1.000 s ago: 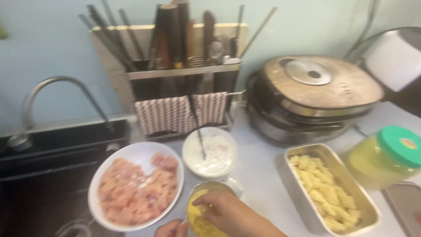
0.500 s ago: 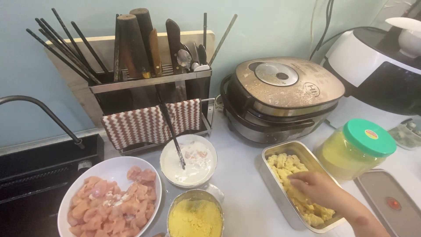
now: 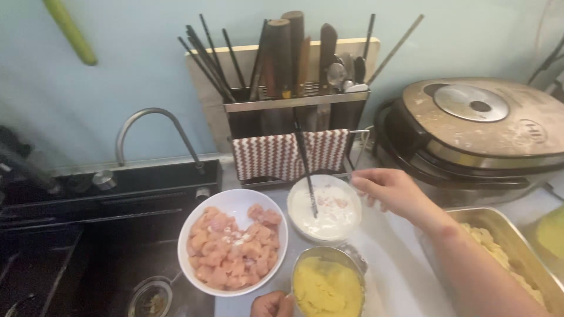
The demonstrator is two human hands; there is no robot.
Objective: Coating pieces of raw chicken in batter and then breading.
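Pale countertop (image 3: 388, 276) against light blue wall (image 3: 106, 100); black sink (image 3: 88, 235) with curved tap (image 3: 147, 120) at left. Right hand (image 3: 390, 189) hovering just beside rim of white bowl of batter (image 3: 324, 206), fingers loosely curled, holding nothing. Black chopsticks (image 3: 305, 161) standing in batter. Left hand (image 3: 271, 305) at bottom edge, touching metal bowl of yellow crumbs (image 3: 328, 285); grip unclear. White plate of raw meat pieces (image 3: 232, 240) left, metal tray (image 3: 499, 235) right. Knife rack (image 3: 294, 111) and cooker (image 3: 476, 135) behind.

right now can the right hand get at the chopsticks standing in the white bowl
Probably yes. The right hand hovers open at the rim of the white bowl, and the dark chopsticks lean up out of the batter just to its left, with nothing between them and the fingers.
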